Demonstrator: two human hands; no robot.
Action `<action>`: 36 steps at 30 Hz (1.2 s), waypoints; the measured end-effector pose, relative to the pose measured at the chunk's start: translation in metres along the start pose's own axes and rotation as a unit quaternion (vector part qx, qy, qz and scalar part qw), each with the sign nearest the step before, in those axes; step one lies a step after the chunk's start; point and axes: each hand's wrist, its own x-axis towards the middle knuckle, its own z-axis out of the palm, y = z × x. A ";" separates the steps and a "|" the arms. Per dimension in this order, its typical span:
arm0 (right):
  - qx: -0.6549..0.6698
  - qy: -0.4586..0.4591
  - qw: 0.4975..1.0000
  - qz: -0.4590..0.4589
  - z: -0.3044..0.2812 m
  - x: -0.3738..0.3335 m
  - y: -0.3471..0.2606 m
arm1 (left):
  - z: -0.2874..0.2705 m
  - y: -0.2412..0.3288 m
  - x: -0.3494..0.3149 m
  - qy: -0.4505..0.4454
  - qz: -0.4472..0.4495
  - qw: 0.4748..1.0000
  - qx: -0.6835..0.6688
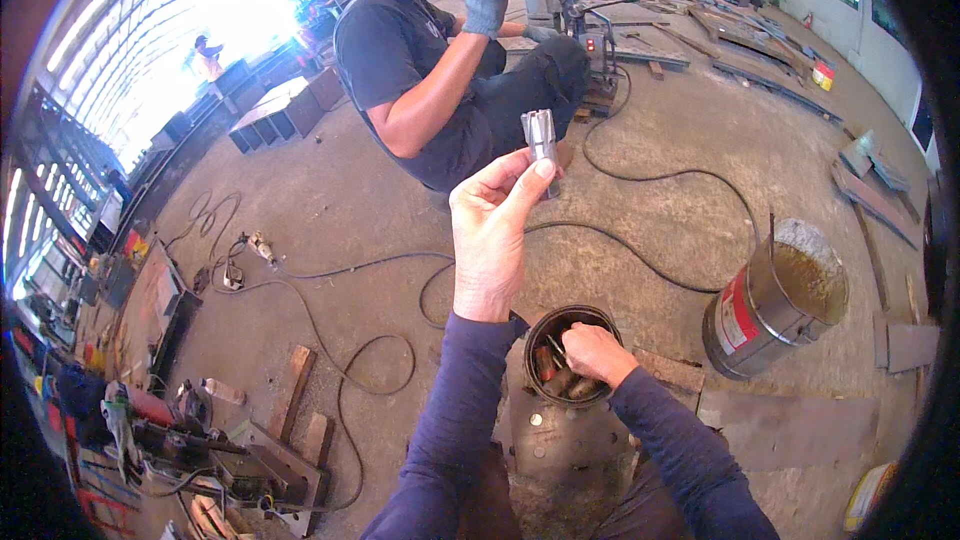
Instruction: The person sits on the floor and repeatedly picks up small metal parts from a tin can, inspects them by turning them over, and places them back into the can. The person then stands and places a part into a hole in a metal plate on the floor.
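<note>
My left hand (492, 235) is raised in front of me, thumb and fingers closed round a silver annular cutter (539, 132). The cutter stands upright, its slotted end at the top. Lower down, my right hand (597, 354) reaches into a round metal can (530, 372) with curled fingers. Inside the can lie several metal pieces (548, 364), some brownish and some grey. The right fingertips are partly hidden among them, so what they hold cannot be made out.
A gloved co-worker (430, 90) crouches ahead beside a drilling machine (597, 50). Black cables (690, 172) snake over the concrete floor. To the right stands a large dirty bucket (740, 325). Wood blocks (292, 392) and steel parts (285, 465) lie at lower left; steel plates (770, 65) lie far right.
</note>
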 end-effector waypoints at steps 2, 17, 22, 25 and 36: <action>-0.010 0.002 1.000 0.011 -0.003 0.001 -0.004 | -0.002 0.003 0.001 -0.007 0.011 1.000 -0.001; -0.070 -0.019 0.997 0.020 0.014 0.012 0.006 | -0.013 0.011 0.001 -0.017 0.012 1.000 -0.007; -0.065 -0.004 0.998 0.026 0.009 0.009 -0.001 | -0.017 0.011 0.003 -0.008 0.009 1.000 -0.008; -0.081 0.017 0.996 0.022 0.011 0.008 -0.001 | -0.017 0.009 0.006 -0.011 0.014 1.000 -0.006; -0.053 -0.002 0.999 -0.003 0.010 0.003 0.001 | -0.013 0.001 -0.002 -0.011 0.013 0.998 0.067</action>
